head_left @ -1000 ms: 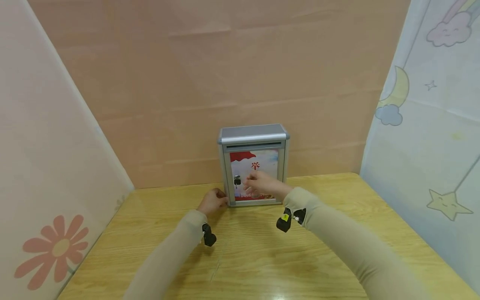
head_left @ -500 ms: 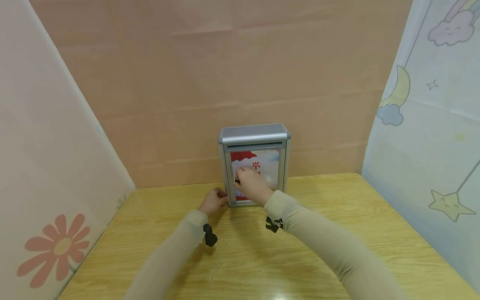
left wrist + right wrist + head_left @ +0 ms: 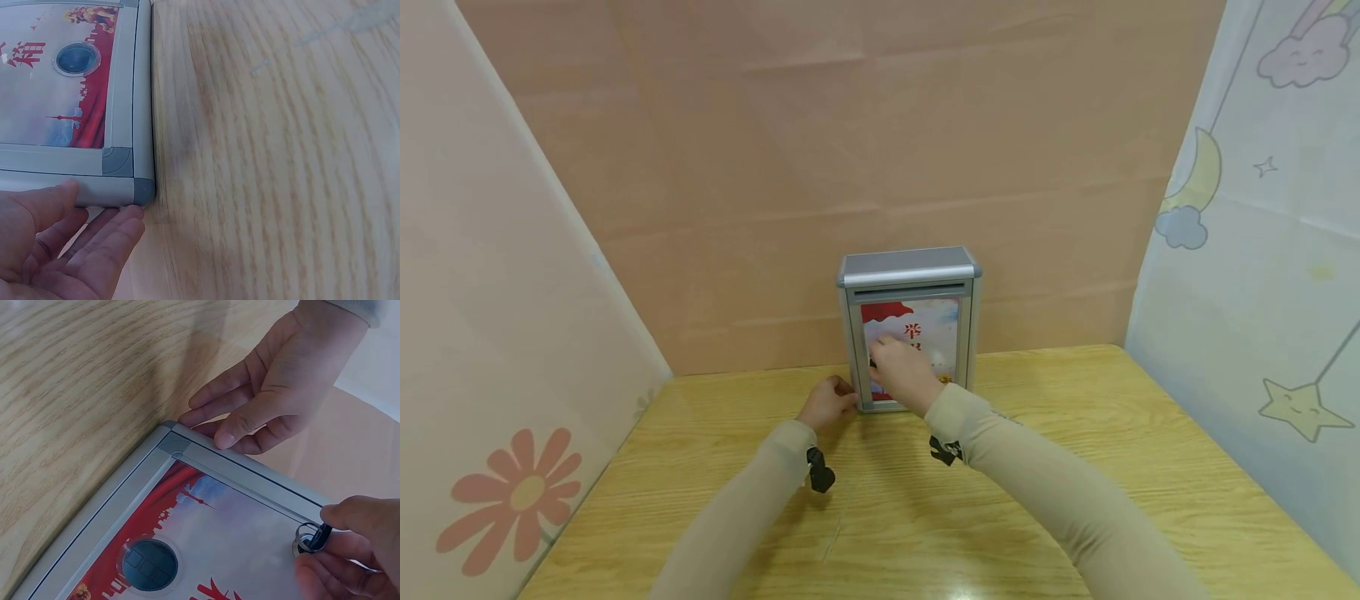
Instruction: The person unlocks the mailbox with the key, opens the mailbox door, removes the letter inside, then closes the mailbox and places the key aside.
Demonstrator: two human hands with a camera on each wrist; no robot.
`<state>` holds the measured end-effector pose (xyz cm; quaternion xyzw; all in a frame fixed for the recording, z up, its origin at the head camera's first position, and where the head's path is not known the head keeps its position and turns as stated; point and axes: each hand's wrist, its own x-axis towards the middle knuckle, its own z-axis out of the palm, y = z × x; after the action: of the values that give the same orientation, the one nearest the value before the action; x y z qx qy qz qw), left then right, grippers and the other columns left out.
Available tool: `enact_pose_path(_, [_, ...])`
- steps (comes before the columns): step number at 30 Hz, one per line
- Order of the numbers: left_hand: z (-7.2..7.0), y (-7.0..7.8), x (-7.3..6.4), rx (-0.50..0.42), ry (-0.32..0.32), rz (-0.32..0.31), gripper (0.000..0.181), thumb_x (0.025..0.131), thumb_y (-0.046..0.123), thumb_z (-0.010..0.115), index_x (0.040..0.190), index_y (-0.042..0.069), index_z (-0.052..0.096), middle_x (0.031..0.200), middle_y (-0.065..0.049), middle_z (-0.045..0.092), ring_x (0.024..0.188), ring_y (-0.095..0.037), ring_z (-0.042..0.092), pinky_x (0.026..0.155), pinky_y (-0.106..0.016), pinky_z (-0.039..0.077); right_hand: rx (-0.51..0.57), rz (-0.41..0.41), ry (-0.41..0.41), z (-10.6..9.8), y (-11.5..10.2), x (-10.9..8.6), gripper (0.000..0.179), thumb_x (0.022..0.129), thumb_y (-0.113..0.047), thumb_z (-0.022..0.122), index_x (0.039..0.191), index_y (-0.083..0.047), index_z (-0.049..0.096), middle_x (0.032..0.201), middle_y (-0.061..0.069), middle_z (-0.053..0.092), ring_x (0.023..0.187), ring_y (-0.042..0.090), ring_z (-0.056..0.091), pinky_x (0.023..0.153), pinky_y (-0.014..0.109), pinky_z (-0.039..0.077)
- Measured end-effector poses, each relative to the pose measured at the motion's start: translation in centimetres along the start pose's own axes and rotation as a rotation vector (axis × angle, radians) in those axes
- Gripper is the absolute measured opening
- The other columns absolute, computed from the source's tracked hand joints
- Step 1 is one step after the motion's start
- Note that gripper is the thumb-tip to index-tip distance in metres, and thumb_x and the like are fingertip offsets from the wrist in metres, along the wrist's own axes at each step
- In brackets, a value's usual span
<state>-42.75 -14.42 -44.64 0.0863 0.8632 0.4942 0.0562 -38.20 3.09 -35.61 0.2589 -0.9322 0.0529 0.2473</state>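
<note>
A silver metal suggestion box point(image 3: 910, 265) stands upright on the table, with a slot near its top and a red-and-white poster on its front. My left hand point(image 3: 827, 402) rests at its lower left corner. In the left wrist view, the thumb touches the side frame and extended fingers point(image 3: 115, 240) lie along the side. My right hand point(image 3: 906, 371) is at the left edge of the door. In the right wrist view, its thumb and fingers pinch a black-headed key point(image 3: 322, 536) on a metal ring, at the door lock point(image 3: 303, 544). The hand partly covers the lock.
The wooden table point(image 3: 880, 517) runs up to a tan backdrop point(image 3: 760, 183). Pale side panels with printed drawings, a flower point(image 3: 512, 500) on the left and a star point(image 3: 1303, 408) on the right, border it. A round window point(image 3: 150, 565) sits low in the box's door.
My right hand has moved left from in front of the poster to the lock and taken hold of the key. The left hand and the box have stayed in place.
</note>
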Motion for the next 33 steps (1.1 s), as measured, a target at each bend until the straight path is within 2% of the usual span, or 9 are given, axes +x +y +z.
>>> enact_pose_path(7, [0.0,0.1,0.0,0.005,0.004,-0.001,0.019,0.094,0.010,0.063,0.103,-0.005,0.058,0.093,-0.015,0.064,0.080,-0.022,0.064,0.070,-0.033,0.057,0.040,0.030,-0.001,-0.1,-0.3,0.1,0.017,0.088,-0.018,0.071,0.081,-0.005,0.063,0.076,0.006,0.060,0.067,0.018,0.062,0.055,0.027,0.054])
enact_pose_path(12, [-0.1,0.3,-0.2,0.002,-0.004,-0.011,0.020,0.094,0.010,0.062,0.104,-0.006,0.057,0.095,-0.016,0.063,0.082,-0.023,0.065,0.072,-0.035,0.057,0.292,0.164,-0.078,-0.1,-0.1,0.3,0.038,0.092,-0.014,0.065,0.060,-0.012,0.045,0.055,-0.003,0.040,0.050,0.009,0.040,0.048,0.021,0.036])
enact_pose_path(14, [-0.1,0.3,-0.3,0.000,-0.006,-0.016,0.020,0.094,0.010,0.062,0.104,-0.006,0.057,0.096,-0.016,0.063,0.083,-0.023,0.064,0.073,-0.035,0.057,0.427,0.239,-0.102,-0.2,0.0,0.3,0.044,0.093,-0.013,0.063,0.057,-0.013,0.037,0.052,-0.004,0.031,0.047,0.009,0.032,0.048,0.022,0.030])
enact_pose_path(16, [-0.1,0.4,-0.3,-0.002,-0.003,-0.021,0.020,0.094,0.010,0.062,0.104,-0.006,0.057,0.096,-0.016,0.063,0.083,-0.023,0.065,0.073,-0.035,0.057,0.516,0.296,-0.107,-0.2,0.1,0.2,0.044,0.094,-0.013,0.063,0.058,-0.013,0.037,0.051,-0.004,0.032,0.046,0.008,0.031,0.050,0.022,0.031])
enact_pose_path(20, [-0.1,0.4,-0.3,-0.001,-0.002,-0.023,0.019,0.094,0.011,0.062,0.105,-0.005,0.057,0.097,-0.016,0.064,0.084,-0.021,0.065,0.074,-0.035,0.057,0.684,0.388,-0.096,0.0,0.3,-0.1,0.029,0.093,-0.014,0.064,0.067,-0.005,0.055,0.060,0.000,0.052,0.052,0.012,0.048,0.057,0.024,0.045])
enact_pose_path(23, [-0.1,0.4,-0.3,0.001,-0.003,-0.022,0.019,0.094,0.011,0.062,0.104,-0.005,0.057,0.097,-0.015,0.064,0.083,-0.021,0.064,0.073,-0.034,0.057,0.872,0.464,-0.089,0.2,0.5,-0.2,0.017,0.093,-0.011,0.065,0.082,0.003,0.066,0.079,0.011,0.066,0.069,0.027,0.067,0.069,0.035,0.058])
enact_pose_path(26, [0.0,0.3,-0.1,-0.001,-0.005,-0.025,0.018,0.095,0.011,0.062,0.104,-0.004,0.058,0.096,-0.015,0.064,0.083,-0.022,0.064,0.072,-0.033,0.056,1.019,0.529,-0.096,0.4,0.7,-0.2,0.015,0.092,-0.008,0.065,0.091,0.007,0.067,0.092,0.018,0.068,0.085,0.036,0.070,0.078,0.044,0.058])
enact_pose_path(30, [0.0,0.1,0.1,-0.020,-0.013,-0.032,0.018,0.095,0.011,0.062,0.105,-0.004,0.058,0.096,-0.015,0.065,0.084,-0.022,0.066,0.073,-0.034,0.057,1.060,0.586,-0.166,0.4,1.2,-0.2,0.020,0.094,-0.016,0.064,0.096,0.003,0.066,0.095,0.017,0.069,0.086,0.034,0.070,0.077,0.043,0.058])
enact_pose_path(33, [-0.1,0.1,0.1,-0.030,-0.016,-0.036,0.020,0.095,0.011,0.062,0.107,-0.004,0.058,0.098,-0.015,0.065,0.085,-0.022,0.066,0.074,-0.035,0.058,1.052,0.622,-0.285,0.2,1.7,-0.2,0.035,0.096,-0.031,0.061,0.107,0.003,0.065,0.097,0.018,0.070,0.081,0.030,0.071,0.073,0.041,0.059])
